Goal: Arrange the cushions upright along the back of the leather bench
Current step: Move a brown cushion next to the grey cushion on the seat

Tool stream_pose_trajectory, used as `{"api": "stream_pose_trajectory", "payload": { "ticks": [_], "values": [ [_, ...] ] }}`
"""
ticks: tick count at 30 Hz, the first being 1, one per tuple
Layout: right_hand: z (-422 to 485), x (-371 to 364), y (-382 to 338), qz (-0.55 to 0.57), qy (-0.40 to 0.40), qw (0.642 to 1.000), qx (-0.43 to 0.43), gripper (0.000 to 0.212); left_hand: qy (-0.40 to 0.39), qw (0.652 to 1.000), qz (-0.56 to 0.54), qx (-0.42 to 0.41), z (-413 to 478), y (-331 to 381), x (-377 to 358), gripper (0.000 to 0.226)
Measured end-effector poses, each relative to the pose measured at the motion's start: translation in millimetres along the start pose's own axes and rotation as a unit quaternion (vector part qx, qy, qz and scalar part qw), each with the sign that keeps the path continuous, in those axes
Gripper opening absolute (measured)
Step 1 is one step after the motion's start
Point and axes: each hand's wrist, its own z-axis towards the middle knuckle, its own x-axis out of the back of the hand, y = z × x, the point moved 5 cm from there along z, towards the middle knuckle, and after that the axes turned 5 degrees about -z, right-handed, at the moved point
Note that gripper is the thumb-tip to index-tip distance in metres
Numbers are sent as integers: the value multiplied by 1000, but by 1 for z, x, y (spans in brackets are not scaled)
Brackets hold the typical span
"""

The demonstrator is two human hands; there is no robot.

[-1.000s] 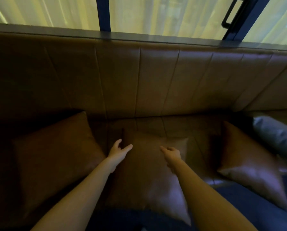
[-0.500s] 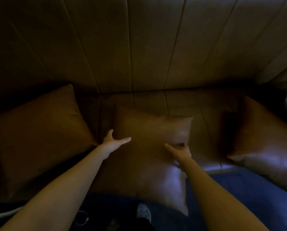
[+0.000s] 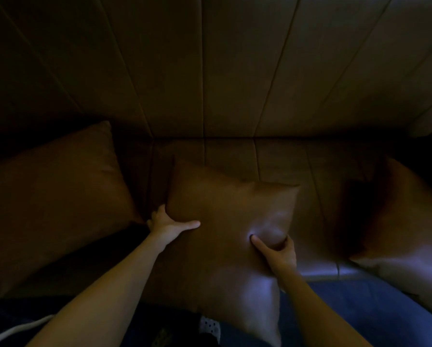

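Observation:
A brown leather middle cushion (image 3: 225, 216) lies flat on the bench seat (image 3: 280, 159), its near end hanging over the front edge. My left hand (image 3: 168, 225) grips its left edge, thumb on top and fingers tucked under. My right hand (image 3: 278, 251) pinches its right edge, the thumb pressed into the leather. A second brown cushion (image 3: 52, 196) lies tilted on the seat to the left. A third brown cushion (image 3: 405, 236) lies to the right. The padded panelled backrest (image 3: 235, 71) rises behind them.
Blue carpeted floor (image 3: 347, 309) shows at the lower right. A white cable (image 3: 14, 331) runs at the lower left, and a white dotted shoe (image 3: 210, 326) sits below the middle cushion. The scene is very dim.
The view has tilted down and closer, so the window is out of sight. Both hands went from hovering open over the middle cushion to gripping its left and right edges.

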Motion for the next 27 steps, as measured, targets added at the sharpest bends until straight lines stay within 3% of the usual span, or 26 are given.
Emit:
{"api": "stream_pose_trajectory", "payload": {
  "ticks": [10,16,18,21,27],
  "values": [
    [15,-8,-69,-25,0,998,56,121,7,998,-35,-49,13,52,33,124],
    [44,-28,-114,-17,-5,997,69,133,3,997,-35,-70,54,92,52,123],
    [53,-33,-127,-19,-20,997,71,126,-4,997,-44,-62,66,96,52,125],
    [69,-42,-135,-30,-45,997,60,114,-25,996,-71,-48,83,92,49,132],
    [75,-56,-118,-66,-51,996,22,117,-50,996,-68,-43,102,85,47,117]
  ]
}}
